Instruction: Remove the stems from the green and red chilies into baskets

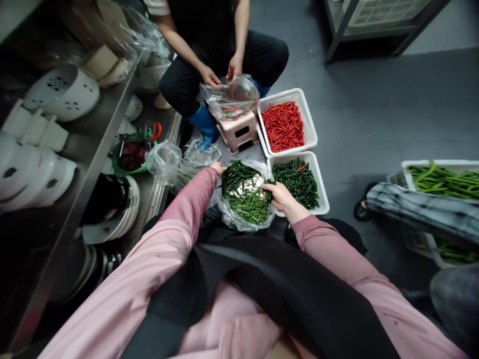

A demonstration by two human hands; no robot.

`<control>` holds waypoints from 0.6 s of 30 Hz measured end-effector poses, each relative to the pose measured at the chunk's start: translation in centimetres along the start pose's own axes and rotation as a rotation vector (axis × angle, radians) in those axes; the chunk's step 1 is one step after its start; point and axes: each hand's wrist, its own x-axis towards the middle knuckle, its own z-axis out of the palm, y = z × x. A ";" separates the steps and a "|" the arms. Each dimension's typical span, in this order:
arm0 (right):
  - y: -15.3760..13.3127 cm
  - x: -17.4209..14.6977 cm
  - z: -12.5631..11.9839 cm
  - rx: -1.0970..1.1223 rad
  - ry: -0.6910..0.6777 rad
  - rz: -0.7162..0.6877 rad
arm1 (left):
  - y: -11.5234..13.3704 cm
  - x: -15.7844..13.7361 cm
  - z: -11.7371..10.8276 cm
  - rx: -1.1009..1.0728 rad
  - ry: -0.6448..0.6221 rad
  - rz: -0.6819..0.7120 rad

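Observation:
A plastic-lined container (225, 213) sits in front of me with dark whole green chilies at the back and small green stems at the front; a pale patch shows between them. My left hand (218, 168) is at its back left edge, closed, and I cannot make out what is in its fingers. At the right edge, my right hand (279, 195) is wrapped round several green chilies (268, 189). Just beyond it stands a white basket (325, 207) of green chilies with one red chili (301, 168) on top.
Behind it, a white basket (311, 130) holds red chilies. Opposite, a person's hands (209, 76) work over a plastic bag (239, 102) on a pink stool (239, 130). Bowls fill a metal shelf (101, 149) at left. Another person's checked sleeve (419, 207) crosses baskets of green vegetables (449, 180).

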 end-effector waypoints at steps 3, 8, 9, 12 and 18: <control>0.2 0.5 -0.3 -0.010 0.016 -0.007 | 0.3 -0.1 0.4 -0.045 0.034 0.074; 0.2 1.1 -0.6 0.019 0.037 -0.058 | -0.6 -5.0 -0.1 -0.060 -0.052 0.514; 0.2 1.1 -0.5 0.022 0.022 -0.061 | -0.9 -6.1 -0.3 -0.041 -0.130 0.607; 0.2 0.9 -0.5 0.018 0.005 -0.085 | -1.5 -8.3 -0.5 -0.026 -0.338 0.749; 0.1 0.8 -0.6 -0.010 0.050 -0.086 | -1.0 -5.6 -0.4 -0.240 0.052 0.270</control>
